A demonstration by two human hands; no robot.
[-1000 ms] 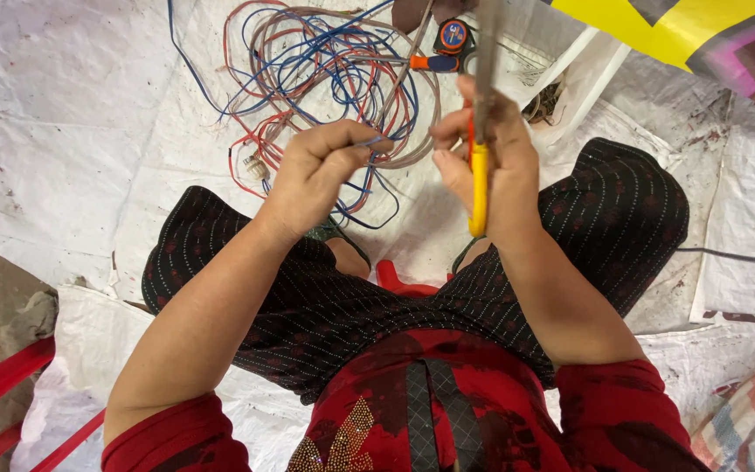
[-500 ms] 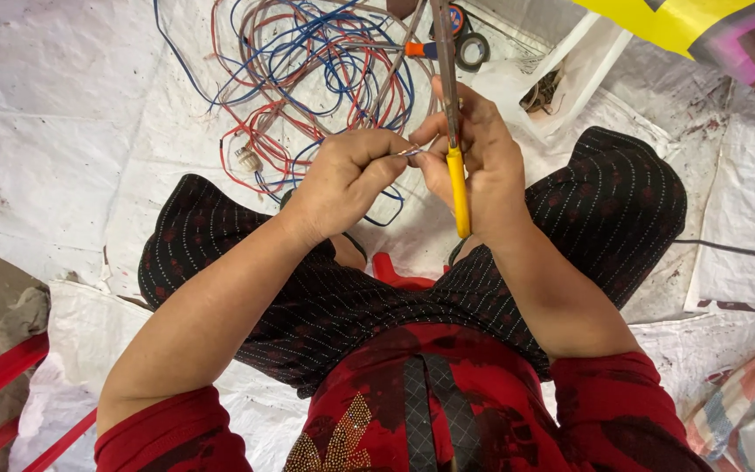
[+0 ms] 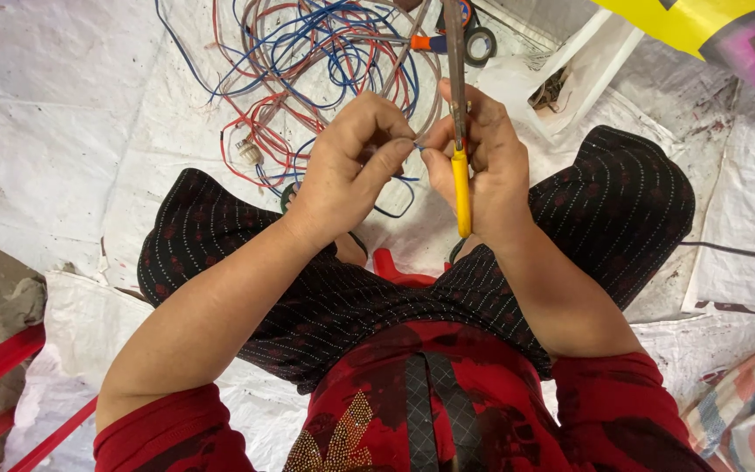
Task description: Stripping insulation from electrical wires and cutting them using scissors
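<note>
Red fabric with a dark pattern fills the bottom of the view, the person's shirt (image 3: pixel 430 411), and beyond it lie dark trousers with fine dotted stripes (image 3: pixel 325 297) over spread knees. A red plastic edge (image 3: pixel 399 267) shows between the legs.

Both forearms reach forward from the sleeves and meet over the lap. The left hand (image 3: pixel 351 166) is curled, thumb and forefinger pressed together on the end of a thin blue wire (image 3: pixel 419 147). The right hand (image 3: pixel 482 166) is just beside it, fingertips nearly touching the left ones, and pinches the same wire end from the other side. This hand also grips a tool with a yellow handle (image 3: pixel 461 188) and a long metal part pointing away from the body; whether it is pliers or scissors cannot be told. The handle hangs down along the palm.

Farther out, on white woven sheeting (image 3: pixel 54 131), sits a loose tangle of red, blue and grey wires (image 3: pixel 308 61). A small white socket-like fitting (image 3: pixel 249 153) lies at its near left edge. At the far side are an orange-handled tool (image 3: pixel 425 42) and a dark roll of tape (image 3: pixel 481 45). A white plastic frame (image 3: pixel 600 52) stands to the right, under a yellow sheet (image 3: pixel 683 22).
</note>
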